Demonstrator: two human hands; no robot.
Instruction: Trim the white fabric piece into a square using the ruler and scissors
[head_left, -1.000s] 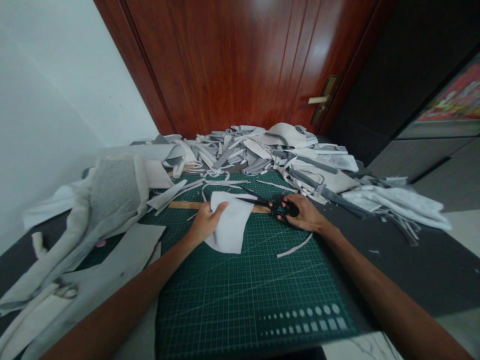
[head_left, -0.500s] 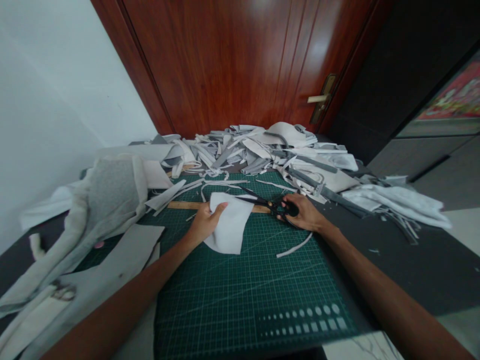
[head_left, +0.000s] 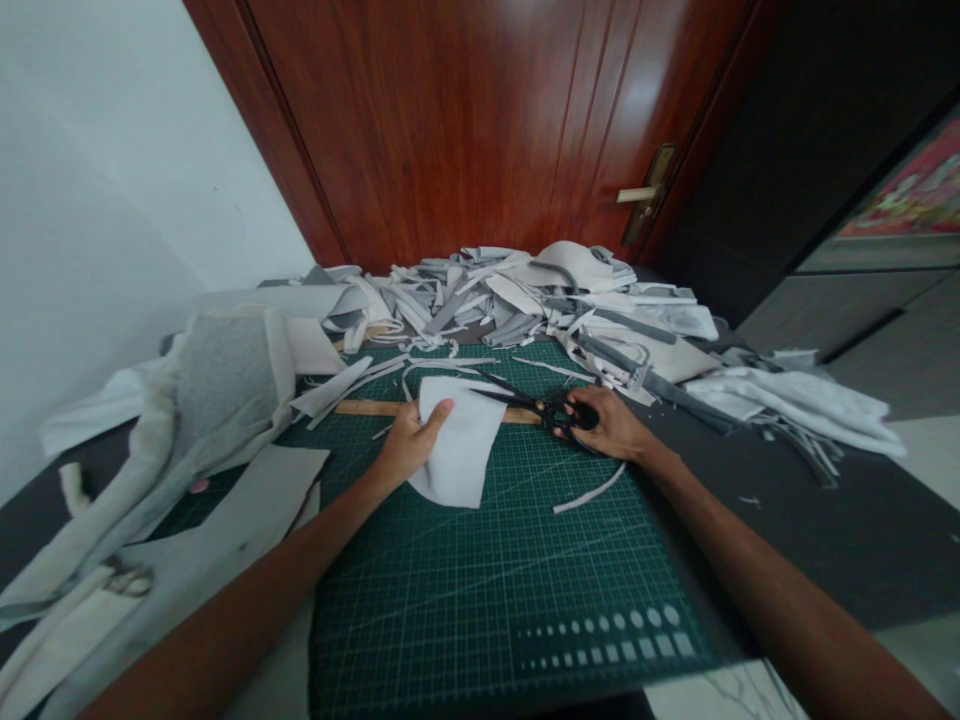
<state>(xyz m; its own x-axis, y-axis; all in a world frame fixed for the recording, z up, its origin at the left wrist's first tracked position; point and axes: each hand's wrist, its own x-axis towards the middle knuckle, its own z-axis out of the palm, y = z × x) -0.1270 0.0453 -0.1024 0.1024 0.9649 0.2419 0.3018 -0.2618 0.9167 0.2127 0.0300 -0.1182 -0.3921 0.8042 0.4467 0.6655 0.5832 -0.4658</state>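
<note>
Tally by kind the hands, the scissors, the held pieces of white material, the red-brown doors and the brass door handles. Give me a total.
Hands: 2 (left hand, right hand)
Scissors: 1
Held white piece: 1
Red-brown door: 1
Brass door handle: 1
Total: 6

Door (head_left: 450, 130): red-brown wood, panelled, glossy, carries a soft light reflection (head_left: 643, 80); brass-toned handle (head_left: 645, 195) at right. Wall (head_left: 112, 150): pale, left. Cabinet (head_left: 739, 190): dark, grey lower fronts (head_left: 900, 365), right. Table (head_left: 847, 540): dark-topped, stands before door. Floor (head_left: 937, 435): pale.
</note>
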